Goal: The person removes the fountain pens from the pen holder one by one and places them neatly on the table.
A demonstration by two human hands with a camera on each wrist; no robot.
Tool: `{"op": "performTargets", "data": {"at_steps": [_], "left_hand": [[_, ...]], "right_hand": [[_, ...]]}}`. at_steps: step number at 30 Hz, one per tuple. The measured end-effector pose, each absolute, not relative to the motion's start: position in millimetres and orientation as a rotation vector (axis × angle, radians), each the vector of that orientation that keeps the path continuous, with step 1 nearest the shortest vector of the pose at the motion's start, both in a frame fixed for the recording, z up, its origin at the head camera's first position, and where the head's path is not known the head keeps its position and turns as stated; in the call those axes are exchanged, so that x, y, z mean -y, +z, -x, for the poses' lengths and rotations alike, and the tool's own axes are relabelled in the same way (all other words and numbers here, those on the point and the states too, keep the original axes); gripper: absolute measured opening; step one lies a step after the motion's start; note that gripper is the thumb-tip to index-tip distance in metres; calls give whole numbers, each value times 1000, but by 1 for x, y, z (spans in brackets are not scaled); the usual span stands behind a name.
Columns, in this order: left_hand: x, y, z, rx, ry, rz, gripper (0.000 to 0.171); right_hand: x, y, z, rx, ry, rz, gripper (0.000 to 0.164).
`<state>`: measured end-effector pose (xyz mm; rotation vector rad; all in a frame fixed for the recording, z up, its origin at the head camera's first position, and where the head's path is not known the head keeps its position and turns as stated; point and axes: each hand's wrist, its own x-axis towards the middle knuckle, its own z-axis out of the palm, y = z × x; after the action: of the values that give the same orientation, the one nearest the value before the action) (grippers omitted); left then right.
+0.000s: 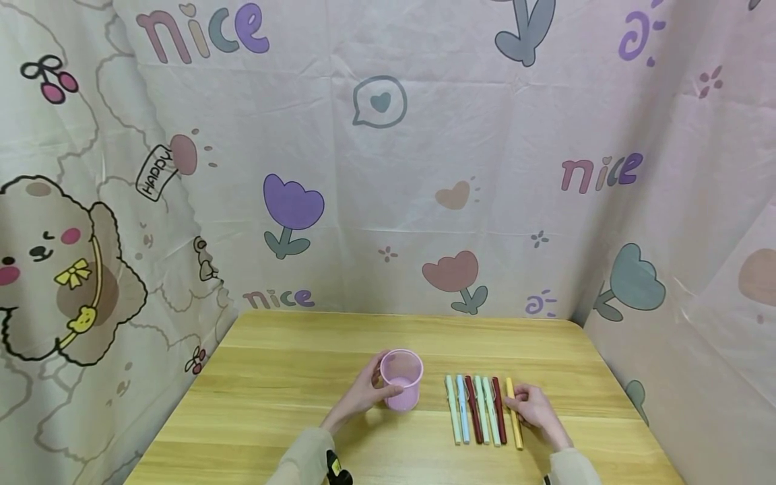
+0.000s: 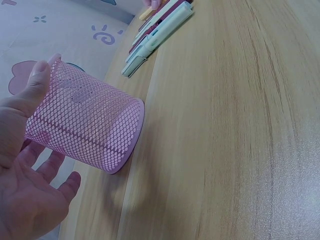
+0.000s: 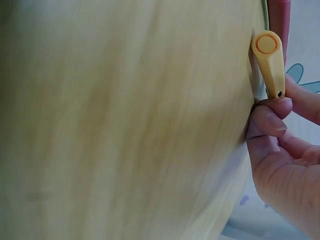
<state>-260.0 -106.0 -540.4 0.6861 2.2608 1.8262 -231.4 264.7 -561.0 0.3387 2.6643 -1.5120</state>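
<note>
My left hand [image 1: 362, 392] holds a pink mesh pen holder [image 1: 403, 401], its thumb on one side and fingers round the other. The holder stands upright on the table, and no pens show inside it. In the left wrist view the mesh wall [image 2: 90, 115] and bottom rim are plain. Farther right, my right hand [image 1: 535, 405] pinches a yellow pen [image 1: 517, 432] at the right end of a row. The right wrist view shows the round end of this yellow pen [image 3: 267, 44], with thumb and fingertips against its side.
Left of the yellow pen, several pens lie side by side: a dark red pen [image 1: 500, 412], light green pens [image 1: 453, 412], a light blue pen [image 1: 463, 411] and another dark red pen [image 1: 474, 412]. The wooden table [image 1: 291, 350] meets a printed curtain [image 1: 376, 175] at the back and sides.
</note>
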Motion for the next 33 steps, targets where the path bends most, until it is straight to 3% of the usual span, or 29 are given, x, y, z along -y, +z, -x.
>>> {"op": "performTargets", "data": {"at_steps": [8,33], "left_hand": [[106,-542,261,-2255,1839,-717,81],[106,-540,260,-2269,1830,-696,83]], "right_hand": [[-266,-563,231,-2673,-1518,-315,37],[-264,-561,228,-2610,-1592,-324,32]]}}
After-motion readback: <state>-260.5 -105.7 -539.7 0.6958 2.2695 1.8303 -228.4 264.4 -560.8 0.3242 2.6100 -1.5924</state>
